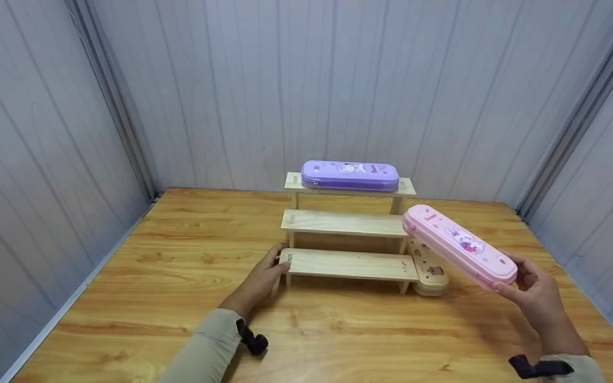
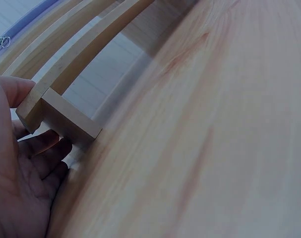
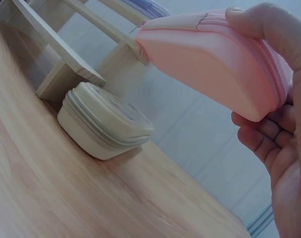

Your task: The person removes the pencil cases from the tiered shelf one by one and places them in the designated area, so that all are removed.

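A pink pencil case [image 1: 461,242] with a rabbit print is held up by its near end in my right hand [image 1: 538,295], thumb on one side and fingers on the other. Its far end overlaps the right end of the middle shelf in the head view. My left hand [image 1: 258,279] grips the left end of the lowest step of a three-tier wooden shelf [image 1: 349,264], thumb on top and fingers beneath. On the top tier lies a purple pencil case [image 1: 350,175]. A cream pencil case [image 3: 105,121] rests on the table against the shelf's right side, partly hidden under the pink one.
The wood-grain table [image 1: 338,330] carries the shelf near its middle. Pale panelled walls [image 1: 242,96] rise behind it and on both sides. Black straps [image 1: 253,338] circle the wrists over light sleeves.
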{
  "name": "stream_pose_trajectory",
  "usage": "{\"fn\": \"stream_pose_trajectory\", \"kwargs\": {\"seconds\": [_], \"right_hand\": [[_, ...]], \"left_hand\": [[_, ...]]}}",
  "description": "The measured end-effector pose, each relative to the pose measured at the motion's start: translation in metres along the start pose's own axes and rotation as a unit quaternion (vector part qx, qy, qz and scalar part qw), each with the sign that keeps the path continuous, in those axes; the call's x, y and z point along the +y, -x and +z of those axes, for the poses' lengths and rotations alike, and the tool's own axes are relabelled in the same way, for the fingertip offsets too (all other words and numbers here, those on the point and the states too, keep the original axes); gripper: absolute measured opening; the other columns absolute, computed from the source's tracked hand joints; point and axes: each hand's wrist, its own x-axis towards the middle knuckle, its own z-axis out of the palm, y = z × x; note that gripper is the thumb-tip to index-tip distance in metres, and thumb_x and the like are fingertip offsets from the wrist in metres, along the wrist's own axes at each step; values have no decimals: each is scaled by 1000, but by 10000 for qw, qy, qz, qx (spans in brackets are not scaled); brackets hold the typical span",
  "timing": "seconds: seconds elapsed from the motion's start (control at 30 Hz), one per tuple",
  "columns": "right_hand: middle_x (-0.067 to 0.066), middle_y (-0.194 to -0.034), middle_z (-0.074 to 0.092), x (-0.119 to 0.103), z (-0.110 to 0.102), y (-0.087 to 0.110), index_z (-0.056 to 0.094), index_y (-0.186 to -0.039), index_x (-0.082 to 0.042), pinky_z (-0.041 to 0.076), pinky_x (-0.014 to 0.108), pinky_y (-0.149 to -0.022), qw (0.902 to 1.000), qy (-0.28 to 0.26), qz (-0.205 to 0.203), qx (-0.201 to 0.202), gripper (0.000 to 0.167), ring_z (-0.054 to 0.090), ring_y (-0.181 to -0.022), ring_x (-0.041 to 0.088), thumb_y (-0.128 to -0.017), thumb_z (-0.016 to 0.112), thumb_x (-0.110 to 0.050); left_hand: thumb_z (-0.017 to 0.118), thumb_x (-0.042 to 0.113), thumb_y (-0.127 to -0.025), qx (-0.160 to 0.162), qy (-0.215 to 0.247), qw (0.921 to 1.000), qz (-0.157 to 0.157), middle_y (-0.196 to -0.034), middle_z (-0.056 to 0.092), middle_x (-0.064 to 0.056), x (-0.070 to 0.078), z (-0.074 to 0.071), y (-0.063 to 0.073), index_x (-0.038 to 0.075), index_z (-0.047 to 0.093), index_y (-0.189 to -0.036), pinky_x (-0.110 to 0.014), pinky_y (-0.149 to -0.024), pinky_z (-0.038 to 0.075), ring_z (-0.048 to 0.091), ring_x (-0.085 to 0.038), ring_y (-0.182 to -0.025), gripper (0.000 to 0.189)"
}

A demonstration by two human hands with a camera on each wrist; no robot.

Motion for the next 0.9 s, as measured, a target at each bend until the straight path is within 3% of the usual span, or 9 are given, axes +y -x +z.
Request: {"fn": "stream_pose_trajectory", "kwargs": {"seconds": [0.13,0.33,0.53,0.9], "right_hand": [[-17,-117,63,5,-6,0,56,-134,-2,43,7,-89,9997,34,180,148,55,58,-104,0,-84,75,7],[-24,-116,56,14,-12,-1,52,-138,0,39,4,-88,9957,669,502,404,59,53,-105,-3,-86,80,-7],[-25,-114,55,26,-16,-2,50,-139,2,39,4,-87,9943,664,674,483,63,52,-106,-5,-85,81,-6],[-21,-114,56,39,-14,-3,47,-144,3,42,5,-83,9849,900,1234,820,74,51,-102,-3,-85,84,-20]], "left_hand": [[47,2,-102,-29,33,10000,12,-148,39,-27,0,0,0,-3,38,-148,-50,-111,33,41,-41,-135,47],[47,4,-103,-58,-13,10000,-2,-151,38,-26,2,0,2,-2,36,-150,-52,-112,32,39,-42,-137,48],[47,6,-104,-114,-72,9999,14,-151,39,-26,2,-1,2,0,36,-150,-53,-111,34,41,-41,-136,47],[48,8,-104,-51,-172,9998,-32,-148,40,-23,-1,-1,-1,2,40,-148,-51,-110,35,42,-39,-136,45]]}}
